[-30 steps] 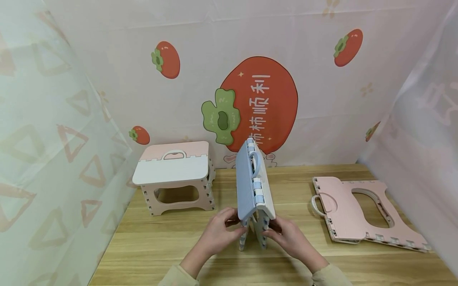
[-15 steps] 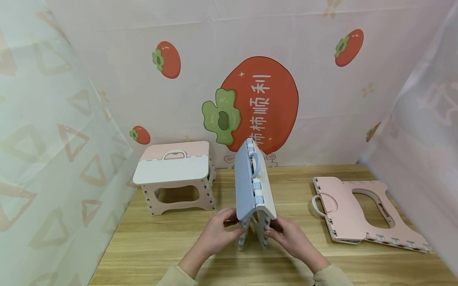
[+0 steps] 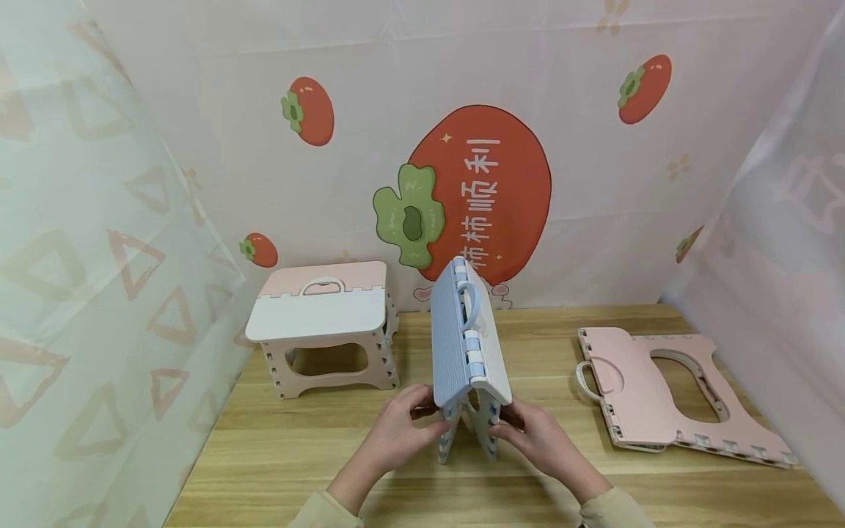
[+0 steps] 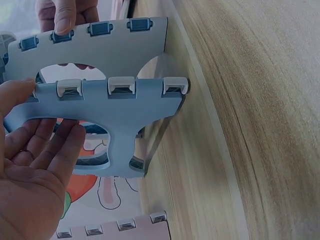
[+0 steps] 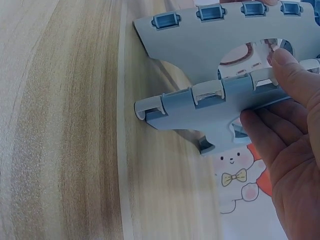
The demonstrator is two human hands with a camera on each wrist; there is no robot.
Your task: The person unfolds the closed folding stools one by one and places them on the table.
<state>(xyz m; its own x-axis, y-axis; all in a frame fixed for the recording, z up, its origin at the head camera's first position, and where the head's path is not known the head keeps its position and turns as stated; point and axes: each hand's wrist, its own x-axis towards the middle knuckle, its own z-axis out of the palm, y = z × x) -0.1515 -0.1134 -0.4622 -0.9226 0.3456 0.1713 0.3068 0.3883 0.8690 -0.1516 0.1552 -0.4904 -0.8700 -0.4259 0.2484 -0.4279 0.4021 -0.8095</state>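
Note:
A blue-and-white folding stool (image 3: 450,337) stands half-folded in the middle of the table, its two top halves sloping like a roof with a blue carry handle (image 3: 472,304) at the ridge. My left hand (image 3: 404,425) grips one leg panel by its near edge; in the left wrist view the thumb lies on the hinged edge of the blue leg panel (image 4: 122,107), fingers behind it at the cut-out. On the other side, my right hand (image 3: 535,436) pinches the opposite leg panel (image 5: 175,110) between thumb and fingers. The legs lean apart toward the wooden table (image 3: 297,462).
At the left, a pink-and-white folding stool (image 3: 317,315) stands unfolded. A pink folding stool (image 3: 637,389) lies on the right with one leg panel flat out. Behind the table hangs a pale cloth (image 3: 581,220) printed with persimmons.
The stool's two sloping halves and its legs have spread slightly farther apart. Both hands keep their grip and have shifted outward a little with the panels.

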